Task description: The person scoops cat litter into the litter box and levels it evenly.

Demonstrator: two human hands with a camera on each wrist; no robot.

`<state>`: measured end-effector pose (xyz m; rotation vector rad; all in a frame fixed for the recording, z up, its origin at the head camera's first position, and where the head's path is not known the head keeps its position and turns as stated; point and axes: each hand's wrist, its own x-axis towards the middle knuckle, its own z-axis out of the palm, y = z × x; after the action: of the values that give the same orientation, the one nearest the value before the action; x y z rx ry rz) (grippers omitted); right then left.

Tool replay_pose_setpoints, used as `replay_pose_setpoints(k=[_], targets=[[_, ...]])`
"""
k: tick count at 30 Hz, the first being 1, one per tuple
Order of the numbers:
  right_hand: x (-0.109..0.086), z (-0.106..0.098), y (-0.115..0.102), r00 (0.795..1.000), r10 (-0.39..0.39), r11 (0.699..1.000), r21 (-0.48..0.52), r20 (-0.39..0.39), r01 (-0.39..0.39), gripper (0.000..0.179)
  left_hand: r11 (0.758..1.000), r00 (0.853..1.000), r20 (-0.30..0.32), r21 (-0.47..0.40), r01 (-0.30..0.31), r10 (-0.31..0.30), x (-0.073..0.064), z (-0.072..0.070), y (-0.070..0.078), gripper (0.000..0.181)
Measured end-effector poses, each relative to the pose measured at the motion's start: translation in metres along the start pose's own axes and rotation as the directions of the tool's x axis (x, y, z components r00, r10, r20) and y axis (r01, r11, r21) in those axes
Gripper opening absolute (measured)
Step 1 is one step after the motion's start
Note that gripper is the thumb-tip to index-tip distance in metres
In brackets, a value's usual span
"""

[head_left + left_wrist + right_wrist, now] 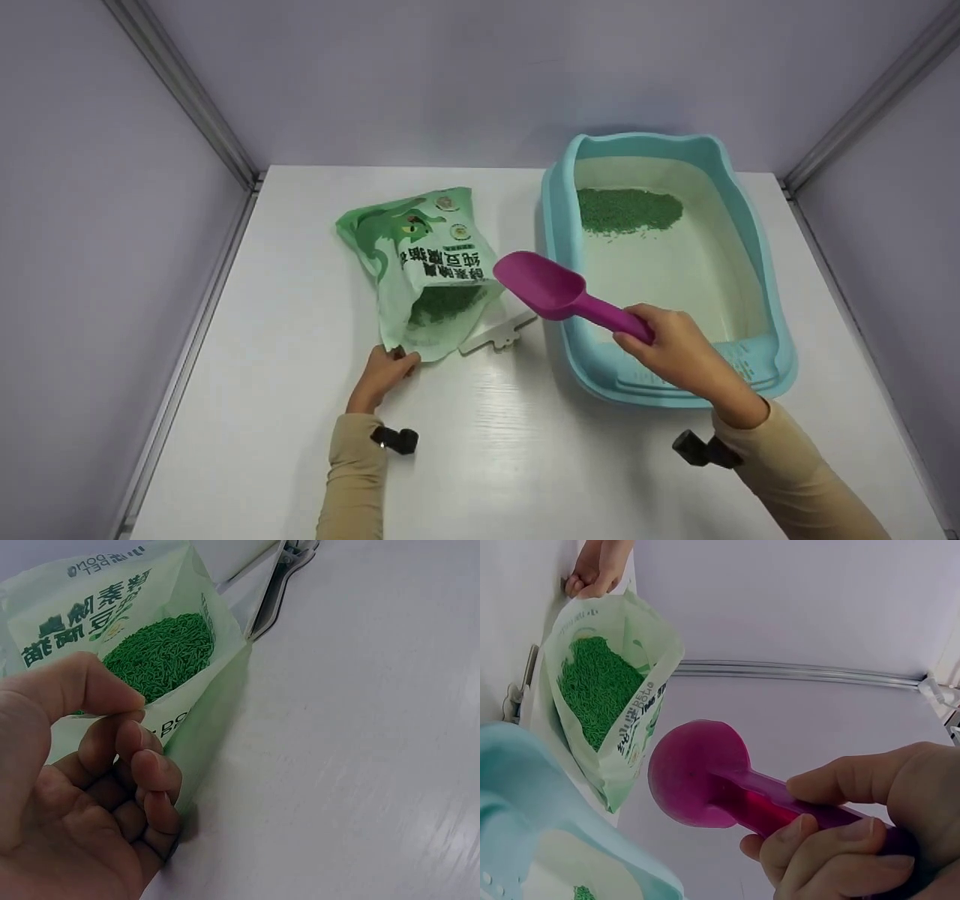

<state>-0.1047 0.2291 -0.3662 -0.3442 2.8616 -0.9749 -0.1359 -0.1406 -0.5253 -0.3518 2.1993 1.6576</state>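
My left hand [385, 375] pinches the lower edge of the open mouth of a pale green cat litter bag [450, 259]. Inside the bag, green pellets [165, 652] show through the mouth. The bag lies on its side on the table, printed with a green cat. A magenta scoop [544, 285] is held by its handle in my right hand [679, 352], fingers wrapped around it. Its bowl points left toward the bag and has no pellets visible in it. The scoop is above the left rim of a light blue litter box [559, 225].
Green pellets [630, 210] are heaped toward the back of the litter box. A white flat piece with a wavy edge [499, 334] lies on the white table [480, 457], partly under the bag. Grey walls [420, 82] stand behind and at both sides.
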Motion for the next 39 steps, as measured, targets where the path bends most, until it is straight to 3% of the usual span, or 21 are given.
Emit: replay_pose_setpoints(k=[4,11,16,25,35,39], targets=[[0.0,0.006,-0.003,1.0,-0.013,1.0,-0.002,0.019,0.013,0.018,1.0,1.0,0.0,0.006,-0.007,0.007,0.005,0.0,-0.005,0.017],[0.002,0.018,-0.006,0.997,-0.03,1.0,0.011,0.066,0.029,0.017,1.0,1.0,-0.013,-0.005,-0.001,0.001,0.028,0.003,-0.032,0.016],[0.004,0.026,-0.008,0.995,-0.038,0.999,0.023,0.093,0.036,0.017,1.0,1.0,-0.023,-0.018,-0.014,0.014,0.034,0.004,-0.04,0.016],[0.008,0.04,-0.009,0.992,-0.08,0.997,0.004,0.101,0.08,0.013,1.0,0.999,-0.04,-0.016,-0.023,0.023,0.034,0.004,-0.041,0.015],[0.014,0.06,-0.015,0.995,-0.056,0.998,-0.035,0.087,0.059,0.019,0.999,0.999,-0.035,-0.029,-0.022,0.021,0.033,0.004,-0.04,0.016],[0.015,0.07,-0.019,0.995,-0.023,0.999,-0.036,0.097,0.027,0.019,0.999,1.0,-0.011,-0.028,-0.02,0.02,0.02,0.002,-0.024,0.017]])
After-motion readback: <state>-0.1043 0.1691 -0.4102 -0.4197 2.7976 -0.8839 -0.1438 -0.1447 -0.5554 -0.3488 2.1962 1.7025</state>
